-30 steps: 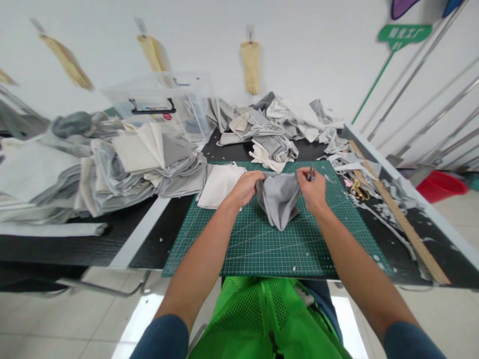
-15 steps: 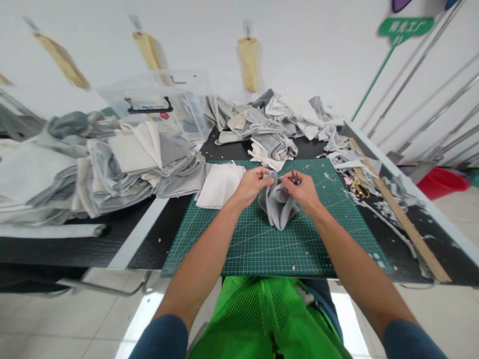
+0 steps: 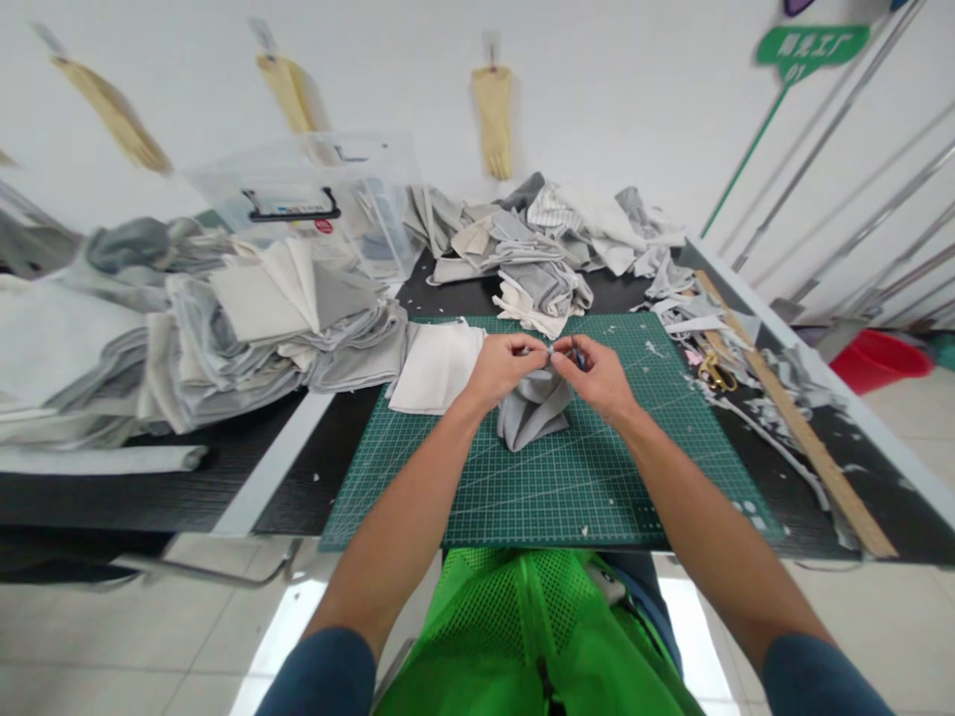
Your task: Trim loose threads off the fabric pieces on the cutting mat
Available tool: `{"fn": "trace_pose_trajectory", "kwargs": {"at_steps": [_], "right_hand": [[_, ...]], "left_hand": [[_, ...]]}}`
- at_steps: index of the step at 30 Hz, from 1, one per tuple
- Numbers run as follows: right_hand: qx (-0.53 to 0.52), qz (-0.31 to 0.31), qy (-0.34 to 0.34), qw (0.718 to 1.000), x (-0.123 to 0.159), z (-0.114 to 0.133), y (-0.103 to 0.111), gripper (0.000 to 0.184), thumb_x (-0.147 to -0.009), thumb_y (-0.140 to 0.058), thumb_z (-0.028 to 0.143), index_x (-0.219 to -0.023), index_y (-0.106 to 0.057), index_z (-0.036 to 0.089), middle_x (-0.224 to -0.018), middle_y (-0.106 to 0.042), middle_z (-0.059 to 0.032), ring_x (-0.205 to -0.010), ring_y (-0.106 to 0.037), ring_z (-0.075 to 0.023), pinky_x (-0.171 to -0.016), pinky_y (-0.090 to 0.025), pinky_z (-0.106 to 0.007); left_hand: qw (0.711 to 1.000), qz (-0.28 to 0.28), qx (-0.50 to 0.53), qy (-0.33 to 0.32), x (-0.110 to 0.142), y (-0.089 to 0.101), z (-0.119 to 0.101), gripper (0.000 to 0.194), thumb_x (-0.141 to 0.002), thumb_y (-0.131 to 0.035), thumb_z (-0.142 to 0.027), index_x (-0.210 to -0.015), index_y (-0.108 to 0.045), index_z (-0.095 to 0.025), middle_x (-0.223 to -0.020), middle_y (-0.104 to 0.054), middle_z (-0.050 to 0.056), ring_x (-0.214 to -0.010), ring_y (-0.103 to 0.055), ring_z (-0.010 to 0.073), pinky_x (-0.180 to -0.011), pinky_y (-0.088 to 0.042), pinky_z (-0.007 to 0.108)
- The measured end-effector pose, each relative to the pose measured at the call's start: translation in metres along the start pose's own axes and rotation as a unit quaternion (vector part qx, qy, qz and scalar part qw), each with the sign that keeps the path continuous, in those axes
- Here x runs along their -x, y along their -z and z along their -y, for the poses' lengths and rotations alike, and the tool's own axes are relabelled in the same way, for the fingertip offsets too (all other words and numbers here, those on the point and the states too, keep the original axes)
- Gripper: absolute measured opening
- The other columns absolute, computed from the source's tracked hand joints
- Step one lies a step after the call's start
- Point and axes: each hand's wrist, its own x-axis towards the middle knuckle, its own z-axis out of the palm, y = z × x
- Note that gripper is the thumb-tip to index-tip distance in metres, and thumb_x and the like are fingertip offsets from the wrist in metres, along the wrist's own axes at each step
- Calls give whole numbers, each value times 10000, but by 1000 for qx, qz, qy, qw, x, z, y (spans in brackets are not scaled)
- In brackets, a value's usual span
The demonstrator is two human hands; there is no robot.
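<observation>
Pinching gray cloth (image 3: pixel 531 410), 2 hands (image 3: pixel 552 376) nearly touch.

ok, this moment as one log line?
left hand: fingers pinching grey cloth; right hand: pinching same cloth, part-hidden tool in grip; below: green cutting mat; at left: folded white cloth; at right: gold-handled scissors

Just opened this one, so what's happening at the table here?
A person pinches a grey cloth with the left hand and right hand, fingertips close together at its top, over a green cutting mat. Something small and dark shows at the right hand, too unclear to name. White cloth lies at the mat's left side, and gold-handled scissors lie among scraps on the right.
</observation>
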Motion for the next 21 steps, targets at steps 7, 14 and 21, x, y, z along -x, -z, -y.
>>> {"fn": "trace_pose_trajectory", "kwargs": {"at_steps": [7, 14, 21], "right_hand": [[-27, -27, 0, 999, 0, -5, -2, 248, -831, -716, 443, -843, -719, 195, -698, -623, 6, -628, -486, -134, -587, -386, -278], [-92, -16, -29, 995, 0, -11, 1, 298, -883, -663, 497, -974, -672, 213, -787, -647, -4, -630, -505, -133, -574, -400, -271], [-21, 25, 58, 998, 2, -12, -2, 369, -970, -553, 523, -1166, -641, 223, -1048, -708, -62, -883, -644, -198, -797, -517, -345]], "left_hand": [[996, 11, -87, -11, 4, -2, -13, 151, -727, -719, -268, -792, -798, -157, -758, -761, 28, -692, -643, 143, -643, -494, 243], [996, 1, -85, -10, 4, 0, -13, 164, -746, -705, -284, -785, -796, -153, -730, -750, 35, -673, -638, 149, -622, -498, 250], [999, -6, -48, -12, 1, 3, -7, 170, -736, -716, -288, -811, -799, -160, -755, -751, 31, -690, -640, 149, -628, -507, 250]]}}
